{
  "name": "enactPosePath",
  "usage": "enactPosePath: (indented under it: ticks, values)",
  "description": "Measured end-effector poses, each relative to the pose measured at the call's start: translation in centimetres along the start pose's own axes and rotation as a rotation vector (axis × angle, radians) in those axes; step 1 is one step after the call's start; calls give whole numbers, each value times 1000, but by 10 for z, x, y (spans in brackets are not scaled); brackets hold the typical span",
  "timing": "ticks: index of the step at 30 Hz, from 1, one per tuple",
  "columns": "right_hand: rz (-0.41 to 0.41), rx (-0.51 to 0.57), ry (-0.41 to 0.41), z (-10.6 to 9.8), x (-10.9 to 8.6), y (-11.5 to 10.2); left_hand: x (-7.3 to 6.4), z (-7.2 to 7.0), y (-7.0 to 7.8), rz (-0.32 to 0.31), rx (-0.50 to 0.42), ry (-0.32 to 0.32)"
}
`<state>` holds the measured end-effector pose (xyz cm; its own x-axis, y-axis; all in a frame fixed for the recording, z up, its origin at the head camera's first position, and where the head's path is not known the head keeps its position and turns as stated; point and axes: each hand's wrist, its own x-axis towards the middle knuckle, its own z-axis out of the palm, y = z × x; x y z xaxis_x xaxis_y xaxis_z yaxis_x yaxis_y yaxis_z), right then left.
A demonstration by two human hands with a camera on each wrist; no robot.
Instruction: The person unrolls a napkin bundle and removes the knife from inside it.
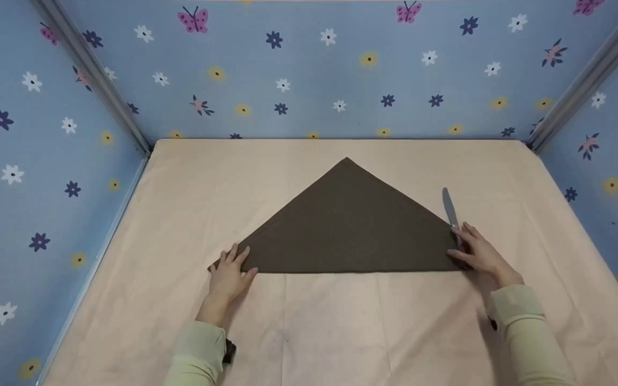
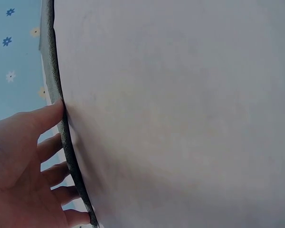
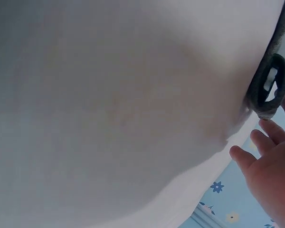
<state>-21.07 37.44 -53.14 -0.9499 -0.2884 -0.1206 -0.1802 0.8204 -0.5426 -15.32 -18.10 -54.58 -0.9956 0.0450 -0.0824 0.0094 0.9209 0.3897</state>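
A dark brown cloth, folded into a triangle, lies flat with its peak pointing away. My left hand rests on its left corner with spread, fairly straight fingers; in the left wrist view the hand touches the dark cloth edge. At the right corner, my right hand holds a pair of scissors by the handle, and the closed grey blades point away. The right wrist view shows a black handle loop by the fingers of the right hand; the thumb is mostly out of frame there.
A pale peach tablecloth with faint creases covers the table. Blue panels printed with flowers and butterflies stand behind and on both sides, with grey metal posts at the back corners.
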Motion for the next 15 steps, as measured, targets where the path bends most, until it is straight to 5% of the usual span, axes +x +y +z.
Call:
enactPosePath:
  ticks: [15]
  values:
    - [-1,-11,-37,-3,-3,2,-2,-1,0,31,-24,17]
